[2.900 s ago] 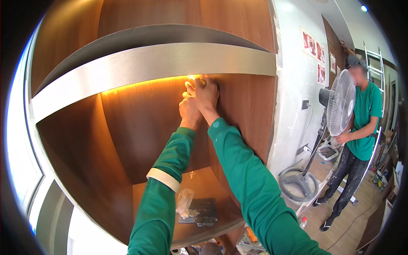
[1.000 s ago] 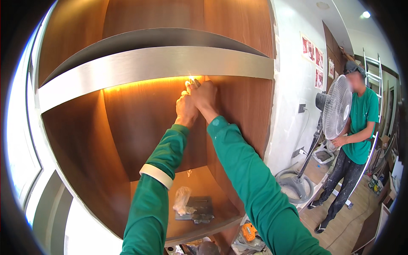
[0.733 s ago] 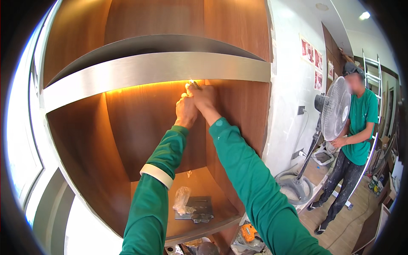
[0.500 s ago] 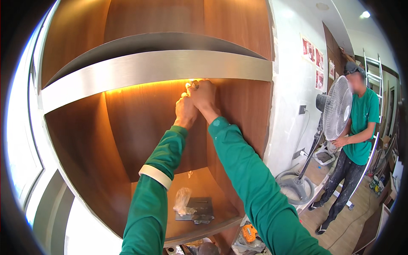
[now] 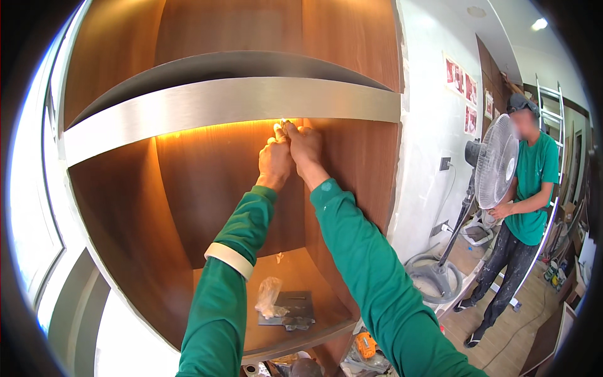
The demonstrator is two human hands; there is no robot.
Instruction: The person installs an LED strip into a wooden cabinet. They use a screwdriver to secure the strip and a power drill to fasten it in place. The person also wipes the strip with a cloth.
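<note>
Just under the brushed metal shelf front point(image 5: 232, 97), my left hand point(image 5: 274, 163) and my right hand point(image 5: 306, 149) meet, raised and side by side. The fingers of both are closed in a pinch at the shelf's lower edge, where a glowing yellow light strip point(image 5: 213, 127) runs. Something small and pale shows at the fingertips, too small to name. Around my left sleeve sits a cream ring like a roll of tape point(image 5: 229, 259). Below my arms, on the cabinet's lower shelf point(image 5: 333, 292), lie a crumpled clear plastic bag point(image 5: 269, 296) and a flat dark grey piece point(image 5: 296, 305).
To the right, a co-worker point(image 5: 527, 169) in green stands behind a pedestal fan point(image 5: 497, 162). A metal ladder point(image 5: 551, 103) rises beyond. An orange tool point(image 5: 365, 345) lies low beside the cabinet. At left is a bright window point(image 5: 31, 207).
My right hand has turned slightly and its fingers have shifted, so more of the fingertips shows beside the left hand. Both hands stay at the shelf edge.
</note>
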